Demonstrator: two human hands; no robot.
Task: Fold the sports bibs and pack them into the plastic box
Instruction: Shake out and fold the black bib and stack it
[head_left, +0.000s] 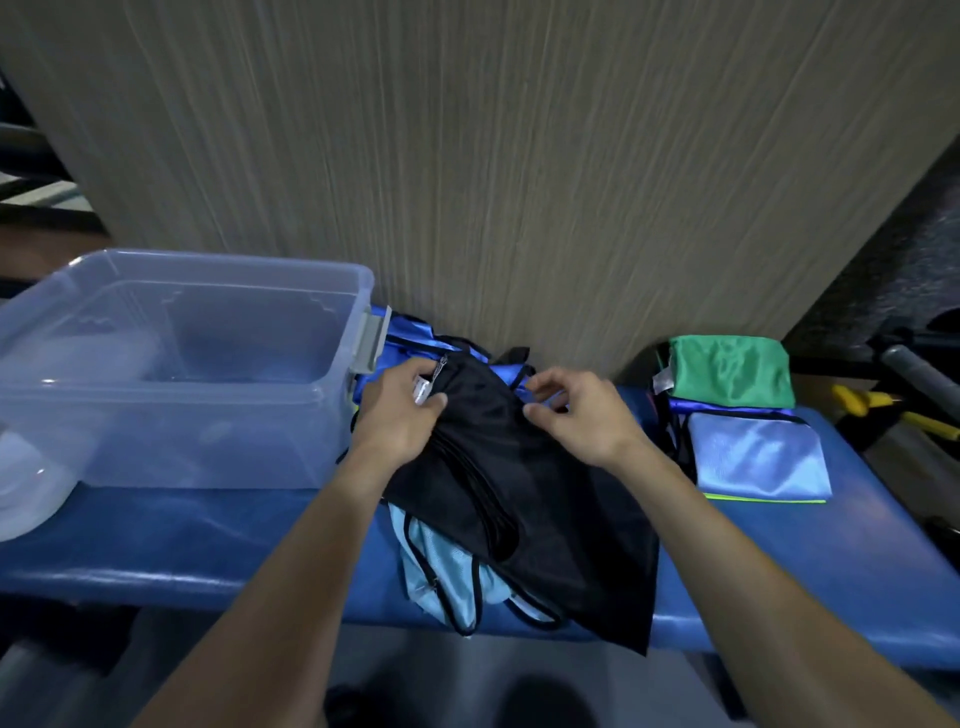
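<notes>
Now both hands are on the black bib (524, 499) at the middle of the frame, a little apart.

Left hand (402, 410) pinches its upper left edge by a white tag; right hand (574, 415) hovers curled at the upper right edge, grip unclear. Underneath, a light blue bib (441, 571) peeks out low, royal blue ones (410, 338) behind. Clear plastic box (171, 364) sits at left on the blue bench (208, 545). Folded green (732, 371) and pale blue (753, 457) bibs are stacked at right.

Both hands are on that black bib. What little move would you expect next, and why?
Probably folding the black bib in half: the left hand grips its top edge, the right hand pinches nearby, and it lies unfolded over a light blue bib.
</notes>
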